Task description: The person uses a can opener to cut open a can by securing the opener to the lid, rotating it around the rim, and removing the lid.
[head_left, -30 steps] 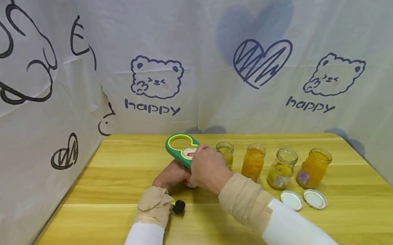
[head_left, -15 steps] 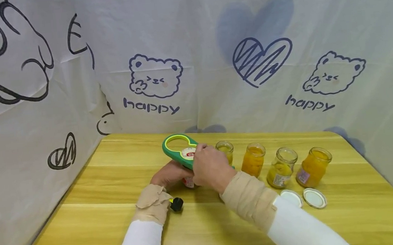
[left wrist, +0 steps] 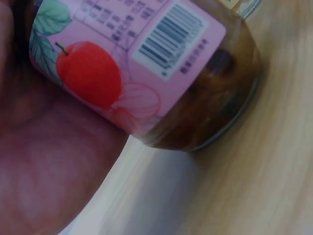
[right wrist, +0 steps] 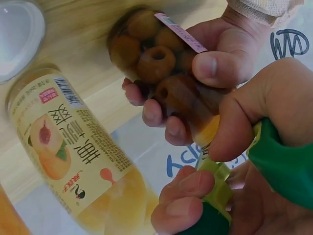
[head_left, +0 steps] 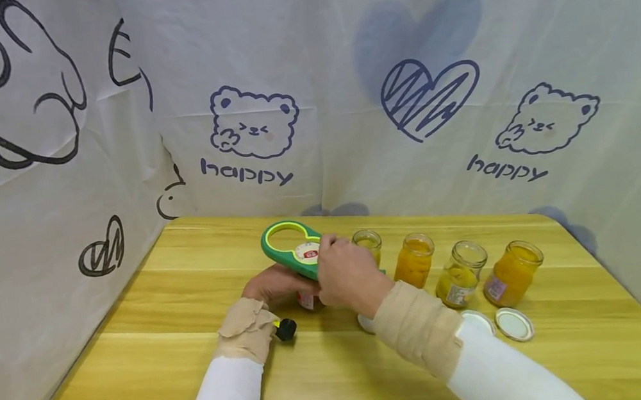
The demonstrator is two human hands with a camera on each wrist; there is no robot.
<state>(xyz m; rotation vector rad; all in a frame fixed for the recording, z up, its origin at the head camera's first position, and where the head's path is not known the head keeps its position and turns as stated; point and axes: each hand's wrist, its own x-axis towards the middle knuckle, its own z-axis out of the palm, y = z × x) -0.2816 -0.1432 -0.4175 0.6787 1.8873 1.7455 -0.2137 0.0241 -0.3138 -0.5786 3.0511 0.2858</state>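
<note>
My left hand point(head_left: 273, 283) grips a glass jar point(right wrist: 142, 46) of dark, pitted round fruit. Its pink label point(left wrist: 117, 68) with a red fruit and a barcode faces the left wrist view. In my right hand point(head_left: 350, 271) is a green jar opener point(head_left: 273, 251) with yellow-lined rings, one large ring sticking out to the left. The opener lies across the top of the jar, and my right thumb and fingers wrap its handle end. Hands and opener hide the jar's top in the head view. Base of the jar leans close over the wooden table point(left wrist: 283, 147).
Several lidless jars of yellow and orange fruit stand right of my hands, among them a peach jar point(right wrist: 73, 142) and an orange jar point(head_left: 414, 265). White lids point(head_left: 514, 324) lie before them. A black knob-like piece point(head_left: 285, 329) shows beside my left wrist.
The opener's large ring has swung slightly left and toward me. My right hand and forearm have shifted a little right, uncovering a pale lid near the wrist. The left hand still grips the jar.
</note>
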